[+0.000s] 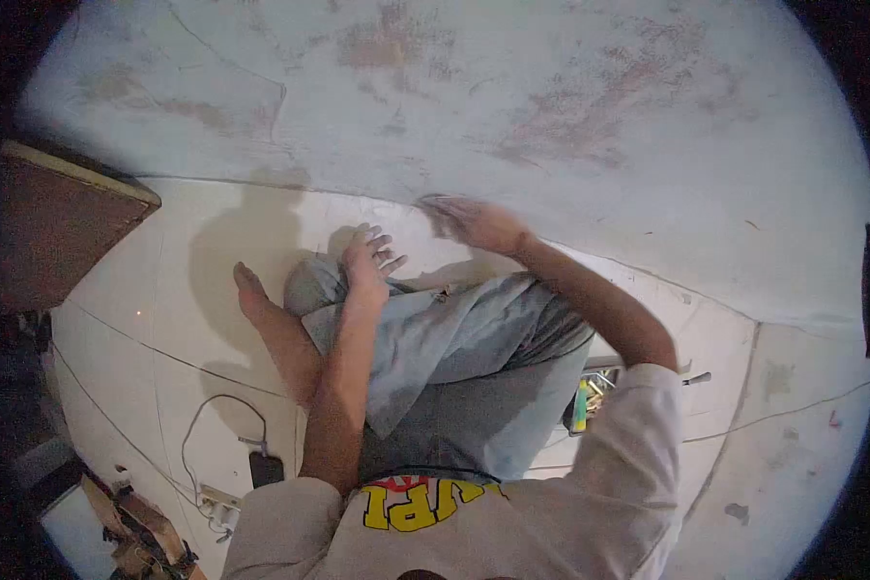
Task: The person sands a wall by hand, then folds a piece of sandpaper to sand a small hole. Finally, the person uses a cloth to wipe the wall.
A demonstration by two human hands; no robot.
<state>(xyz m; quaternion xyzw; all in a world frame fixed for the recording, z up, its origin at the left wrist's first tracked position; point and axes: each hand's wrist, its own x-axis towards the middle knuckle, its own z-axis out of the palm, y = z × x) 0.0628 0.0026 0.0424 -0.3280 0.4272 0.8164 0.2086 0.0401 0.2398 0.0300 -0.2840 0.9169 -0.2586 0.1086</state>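
Observation:
My left hand [367, 259] is raised above my bent knee in grey-blue trousers [454, 338], its fingers spread and nothing in them. My right hand [478, 224] reaches to the line where the pale wall [454, 116] meets the floor [145, 251]. Its fingers point left along that line and are smeared by motion. Whether they hold anything cannot be made out. A bare foot [249, 285] rests on the floor to the left of my left hand.
A brown wooden panel [58, 227] juts in at the left. A black charger or phone-like block [267, 470] with a cable and a power strip [217, 503] lie at lower left. An open box of small metal parts [599, 387] sits under my right arm. Thin cables cross the floor.

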